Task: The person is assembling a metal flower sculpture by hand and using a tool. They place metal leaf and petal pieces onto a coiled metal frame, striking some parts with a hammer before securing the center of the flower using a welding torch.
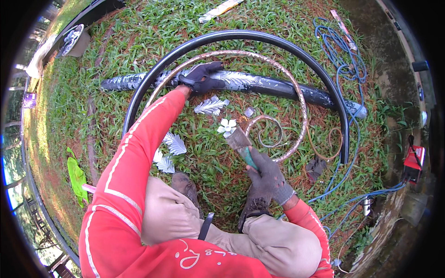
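The left hand [199, 78], in a black glove, lies on a long, round black pole [278, 87] patched with silver; its fingers stretch rightward, and I cannot tell whether they grip or merely rest. The fingers of the right hand [271, 175], in a worn grey glove, are closed around the teal handle of a flat tool [239, 142] with a broad grey-brown head. Beyond those fingers, up and to the left, a small white five-petalled flower [227, 127] sits at the tool's tip; whether they touch is unclear.

Just below the left fingers lies a silver, ribbed leaf-shaped piece [212, 105]; similar silver leaves [175, 144] lie farther below, near the left sleeve. A thick black curved bar [252, 35] arches above the left fingers, with a thinner, copper-mottled spiral rod [303, 116] inside it, its lower curve just above the right hand. Right of both hands, a blue cord [340, 51] lies coiled on the grass.
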`<state>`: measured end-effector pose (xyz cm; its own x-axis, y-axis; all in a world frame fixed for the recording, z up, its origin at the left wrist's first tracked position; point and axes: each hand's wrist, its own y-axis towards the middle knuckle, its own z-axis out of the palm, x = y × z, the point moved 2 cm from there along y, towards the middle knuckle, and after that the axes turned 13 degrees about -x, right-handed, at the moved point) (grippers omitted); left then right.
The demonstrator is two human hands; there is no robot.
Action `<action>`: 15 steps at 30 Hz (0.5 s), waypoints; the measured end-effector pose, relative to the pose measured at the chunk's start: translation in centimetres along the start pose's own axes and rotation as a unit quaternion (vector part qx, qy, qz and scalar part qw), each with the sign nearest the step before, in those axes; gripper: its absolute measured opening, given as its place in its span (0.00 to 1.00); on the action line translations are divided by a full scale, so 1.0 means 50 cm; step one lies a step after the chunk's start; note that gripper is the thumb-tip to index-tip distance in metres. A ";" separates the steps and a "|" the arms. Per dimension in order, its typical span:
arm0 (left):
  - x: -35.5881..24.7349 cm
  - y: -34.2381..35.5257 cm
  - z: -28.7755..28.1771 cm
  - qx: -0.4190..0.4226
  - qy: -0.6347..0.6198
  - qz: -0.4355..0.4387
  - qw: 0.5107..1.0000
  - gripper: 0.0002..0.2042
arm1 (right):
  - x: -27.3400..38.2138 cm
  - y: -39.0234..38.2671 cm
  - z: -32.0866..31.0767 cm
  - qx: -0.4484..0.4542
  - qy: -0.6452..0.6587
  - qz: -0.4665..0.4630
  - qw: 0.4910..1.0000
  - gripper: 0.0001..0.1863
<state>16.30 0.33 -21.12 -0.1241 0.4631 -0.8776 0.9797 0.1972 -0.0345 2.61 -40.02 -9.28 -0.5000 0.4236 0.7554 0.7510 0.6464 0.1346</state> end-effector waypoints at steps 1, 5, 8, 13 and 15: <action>0.004 0.001 0.001 -0.004 -0.024 -0.009 1.000 0.39 | -0.001 -0.010 0.005 0.016 0.011 0.011 1.000 0.39; 0.036 0.000 -0.002 -0.073 -0.042 -0.035 0.996 0.33 | 0.024 0.042 0.000 0.056 0.013 0.092 0.994 0.37; 0.049 0.008 -0.004 -0.085 0.063 -0.070 0.992 0.31 | 0.002 0.121 0.017 -0.022 -0.007 0.039 0.999 0.36; -0.042 0.009 0.017 -0.062 0.160 -0.097 0.980 0.36 | -0.029 0.272 0.001 -0.063 -0.112 0.015 0.992 0.35; -0.032 0.013 0.018 -0.069 0.160 -0.087 0.981 0.35 | -0.044 0.319 0.007 -0.066 -0.141 -0.010 0.988 0.35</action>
<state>17.29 -1.06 -20.15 -0.3518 0.6559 -0.6679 0.9115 0.4026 -0.0848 15.55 -30.43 -9.03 -0.6021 0.5832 0.5453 0.7799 0.5758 0.2454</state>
